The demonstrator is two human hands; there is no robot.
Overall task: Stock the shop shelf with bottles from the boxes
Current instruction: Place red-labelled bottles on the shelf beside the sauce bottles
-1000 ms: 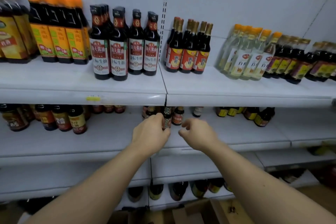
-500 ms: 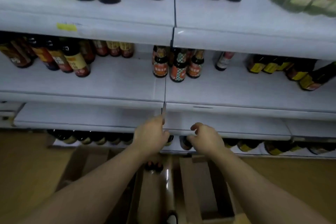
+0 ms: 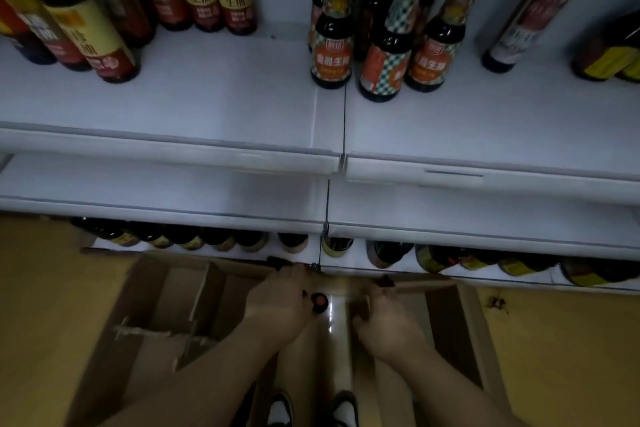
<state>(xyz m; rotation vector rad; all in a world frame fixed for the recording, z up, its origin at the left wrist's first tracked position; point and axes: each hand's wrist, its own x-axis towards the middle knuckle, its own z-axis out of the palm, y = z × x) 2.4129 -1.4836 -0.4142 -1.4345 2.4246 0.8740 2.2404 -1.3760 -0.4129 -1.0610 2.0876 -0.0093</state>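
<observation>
Two open cardboard boxes (image 3: 166,305) stand on the floor below the shelves, and both my hands reach down into them. My left hand (image 3: 280,302) is at the far edge of the left box, right beside a red-capped bottle (image 3: 319,301). My right hand (image 3: 388,326) dips into the right box (image 3: 450,308), and its fingertips are hidden. A shiny taped flap (image 3: 337,326) runs between the hands. Whether either hand grips a bottle is not visible. Dark sauce bottles (image 3: 332,45) stand on the white shelf (image 3: 242,97) above.
Two more white shelves (image 3: 173,184) jut out below that one. A row of dark bottles (image 3: 214,239) lines the bottom shelf just behind the boxes. Yellow floor (image 3: 554,340) lies either side. My shoes (image 3: 280,406) show at the bottom edge.
My view has tilted down from the upper shelves to the floor. Both hands have dropped from shelf height into the boxes.
</observation>
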